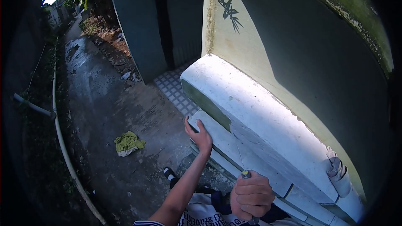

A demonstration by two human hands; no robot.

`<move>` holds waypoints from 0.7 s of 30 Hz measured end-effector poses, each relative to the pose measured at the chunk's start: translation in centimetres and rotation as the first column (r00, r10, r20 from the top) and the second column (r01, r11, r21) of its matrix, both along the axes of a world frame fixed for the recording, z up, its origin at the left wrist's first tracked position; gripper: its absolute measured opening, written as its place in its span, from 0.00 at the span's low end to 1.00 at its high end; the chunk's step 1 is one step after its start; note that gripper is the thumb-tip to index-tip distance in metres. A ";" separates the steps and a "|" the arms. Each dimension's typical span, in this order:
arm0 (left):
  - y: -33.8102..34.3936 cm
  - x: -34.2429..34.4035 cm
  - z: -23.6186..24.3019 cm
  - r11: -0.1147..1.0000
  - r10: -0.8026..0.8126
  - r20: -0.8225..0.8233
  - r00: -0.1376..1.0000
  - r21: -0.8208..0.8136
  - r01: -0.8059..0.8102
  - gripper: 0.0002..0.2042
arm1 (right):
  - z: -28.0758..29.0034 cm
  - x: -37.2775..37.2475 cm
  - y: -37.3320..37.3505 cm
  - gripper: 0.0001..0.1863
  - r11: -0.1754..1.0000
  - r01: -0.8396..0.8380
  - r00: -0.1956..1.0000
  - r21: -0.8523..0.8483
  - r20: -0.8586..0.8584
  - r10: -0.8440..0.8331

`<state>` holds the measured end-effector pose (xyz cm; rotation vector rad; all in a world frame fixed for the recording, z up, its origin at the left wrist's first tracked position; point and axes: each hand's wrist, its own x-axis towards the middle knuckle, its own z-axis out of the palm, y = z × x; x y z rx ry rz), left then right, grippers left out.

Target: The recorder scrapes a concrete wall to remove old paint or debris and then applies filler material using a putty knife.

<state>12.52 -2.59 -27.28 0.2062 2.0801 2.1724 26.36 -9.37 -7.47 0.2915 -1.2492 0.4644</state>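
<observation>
My left hand rests at the far end of a pale step or ledge, thumb and fingers spread, nothing held. In my right hand is a screwdriver with a dark and yellow handle, the fist closed round it. Its thin shaft points up and away over the ledge; the tip is hard to make out. Beside both hands runs a thick white slab, raised above the ledge along the wall.
A greenish wall rises on the right, with rolled grey cloth on the slab near it. A yellow-green cloth lies on the concrete path. Further left runs a pale pipe. A dark gate stands beyond checkered tiles.
</observation>
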 end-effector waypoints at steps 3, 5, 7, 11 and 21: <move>0.5 1.0 1.2 0.999 -0.037 0.045 0.998 0.005 0.037 0.25 | 0.7 0.2 0.1 0.16 0.999 0.035 0.996 -0.003 0.084 -0.035; 0.4 1.0 0.2 0.999 -0.034 0.022 0.999 -0.008 0.034 0.25 | 0.8 0.0 0.2 0.16 0.999 0.042 0.991 -0.011 0.124 -0.040; 1.2 1.0 0.1 0.999 -0.036 -0.007 0.999 -0.015 0.036 0.25 | 0.9 -0.1 0.8 0.16 0.999 0.053 0.986 -0.013 0.158 -0.050; -0.2 0.8 0.3 1.000 -0.020 0.012 1.000 -0.004 0.020 0.26 | -0.6 0.5 0.3 0.16 0.998 0.055 0.982 -0.001 0.180 -0.054; 0.6 0.6 0.6 0.999 -0.007 -0.035 0.999 -0.033 0.006 0.26 | 1.2 -0.6 -0.1 0.15 0.992 0.085 0.974 -0.096 0.220 -0.062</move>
